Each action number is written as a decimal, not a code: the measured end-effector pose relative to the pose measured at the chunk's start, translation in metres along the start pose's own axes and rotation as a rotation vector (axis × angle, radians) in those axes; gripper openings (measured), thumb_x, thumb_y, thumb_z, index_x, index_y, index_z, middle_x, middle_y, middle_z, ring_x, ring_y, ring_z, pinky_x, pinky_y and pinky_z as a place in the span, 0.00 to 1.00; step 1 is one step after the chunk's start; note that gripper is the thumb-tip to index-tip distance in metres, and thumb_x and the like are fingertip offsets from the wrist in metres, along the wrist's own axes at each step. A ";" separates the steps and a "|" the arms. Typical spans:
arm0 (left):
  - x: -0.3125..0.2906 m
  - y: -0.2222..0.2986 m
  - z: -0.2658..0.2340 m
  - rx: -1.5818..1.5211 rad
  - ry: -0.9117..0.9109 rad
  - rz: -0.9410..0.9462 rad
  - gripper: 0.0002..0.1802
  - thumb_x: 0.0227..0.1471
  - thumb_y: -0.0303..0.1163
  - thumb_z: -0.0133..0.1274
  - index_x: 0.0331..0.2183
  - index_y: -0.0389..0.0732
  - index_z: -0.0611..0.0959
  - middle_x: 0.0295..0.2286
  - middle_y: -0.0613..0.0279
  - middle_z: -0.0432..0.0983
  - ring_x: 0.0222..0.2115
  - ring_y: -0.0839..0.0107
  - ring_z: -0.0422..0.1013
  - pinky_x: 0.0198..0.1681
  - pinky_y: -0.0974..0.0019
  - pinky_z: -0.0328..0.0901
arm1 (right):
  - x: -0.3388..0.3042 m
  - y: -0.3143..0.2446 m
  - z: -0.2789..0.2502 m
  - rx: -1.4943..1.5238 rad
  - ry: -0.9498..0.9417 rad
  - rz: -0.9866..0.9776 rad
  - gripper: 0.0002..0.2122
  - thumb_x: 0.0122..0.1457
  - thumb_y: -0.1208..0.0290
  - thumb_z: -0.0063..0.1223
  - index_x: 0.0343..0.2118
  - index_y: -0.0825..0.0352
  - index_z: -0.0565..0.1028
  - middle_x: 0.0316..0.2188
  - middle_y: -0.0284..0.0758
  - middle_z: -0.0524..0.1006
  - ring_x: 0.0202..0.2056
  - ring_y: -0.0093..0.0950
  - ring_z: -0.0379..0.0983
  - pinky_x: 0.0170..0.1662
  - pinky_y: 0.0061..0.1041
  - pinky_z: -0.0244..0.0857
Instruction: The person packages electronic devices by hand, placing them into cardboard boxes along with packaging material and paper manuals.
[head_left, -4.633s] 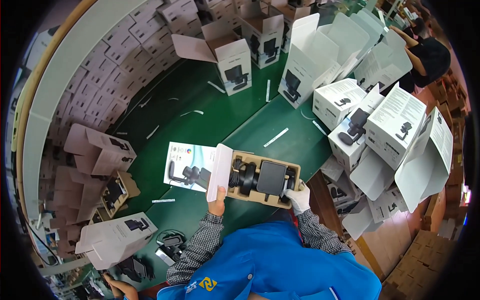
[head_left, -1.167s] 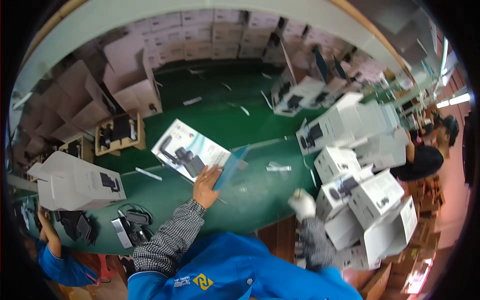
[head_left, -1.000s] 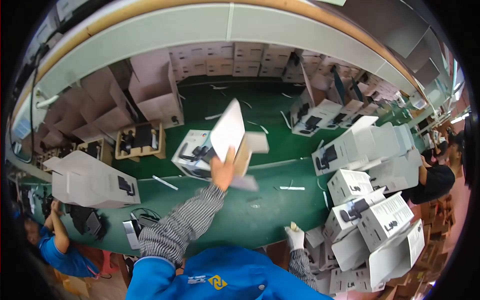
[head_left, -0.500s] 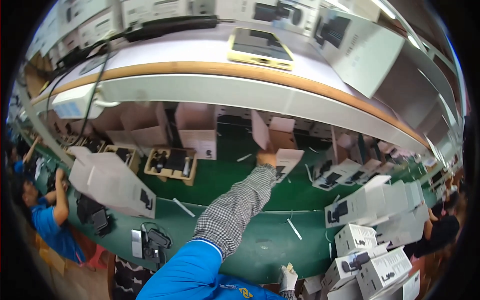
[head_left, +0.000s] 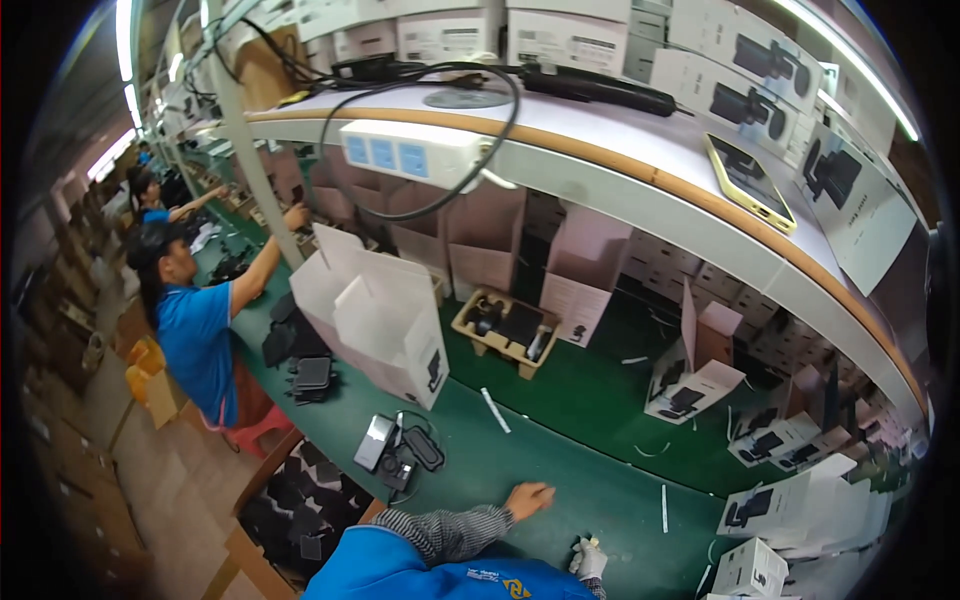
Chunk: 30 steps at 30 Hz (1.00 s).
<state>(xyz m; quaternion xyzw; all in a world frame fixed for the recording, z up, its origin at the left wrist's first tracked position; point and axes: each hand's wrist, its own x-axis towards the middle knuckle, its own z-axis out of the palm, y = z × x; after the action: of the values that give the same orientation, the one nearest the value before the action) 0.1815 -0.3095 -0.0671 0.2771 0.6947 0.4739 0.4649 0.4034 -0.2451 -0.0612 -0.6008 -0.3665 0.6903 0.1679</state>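
Note:
My left hand (head_left: 530, 499), bare below a checkered sleeve, is over the green bench close to my body. Its fingers are curled together and nothing shows in them. My right hand (head_left: 589, 559), in a white glove, is at the bench's near edge, closed around something small and dark that I cannot make out. Left of my left hand lie a silver box-shaped device (head_left: 375, 443) and black cabled parts (head_left: 400, 466). Further back stand an open white carton (head_left: 690, 385) and a cardboard tray (head_left: 527, 362) holding black parts.
A tall open white carton (head_left: 385, 325) stands at left on the bench (head_left: 590, 455). More cartons (head_left: 765, 510) crowd the right. Above runs a shelf (head_left: 600, 150) with a yellow-cased phone (head_left: 750, 182) and a power strip (head_left: 415, 152). A co-worker (head_left: 200, 320) in blue sits at left.
My left hand has left the open carton at the back and come near my body. The view has swung left, showing more of the co-worker and the aisle.

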 end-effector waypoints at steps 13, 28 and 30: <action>-0.041 -0.063 -0.006 -0.367 0.087 -0.272 0.19 0.53 0.42 0.42 0.29 0.33 0.74 0.18 0.56 0.73 0.14 0.71 0.69 0.18 0.75 0.65 | -0.008 -0.002 -0.008 -0.070 -0.053 0.038 0.09 0.52 0.68 0.45 0.20 0.67 0.67 0.05 0.31 0.58 0.04 0.22 0.48 0.06 0.22 0.42; -0.048 -0.066 0.004 -0.394 0.012 -0.265 0.19 0.54 0.41 0.41 0.29 0.32 0.73 0.19 0.55 0.73 0.14 0.69 0.70 0.18 0.74 0.66 | 0.047 0.043 -0.027 -0.116 0.022 -0.005 0.09 0.51 0.65 0.49 0.23 0.65 0.71 0.10 0.31 0.65 0.08 0.21 0.55 0.09 0.19 0.48; -0.044 -0.067 -0.003 -0.404 0.005 -0.256 0.19 0.54 0.41 0.41 0.30 0.32 0.73 0.20 0.55 0.73 0.14 0.69 0.70 0.18 0.74 0.66 | 0.063 0.057 -0.033 -0.119 0.038 -0.008 0.09 0.50 0.64 0.50 0.24 0.64 0.72 0.11 0.31 0.66 0.09 0.21 0.57 0.10 0.19 0.49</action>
<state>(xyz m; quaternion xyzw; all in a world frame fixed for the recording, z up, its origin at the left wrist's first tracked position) 0.2013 -0.3739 -0.1113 0.0869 0.6162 0.5410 0.5657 0.4327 -0.2317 -0.1465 -0.6213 -0.4060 0.6551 0.1415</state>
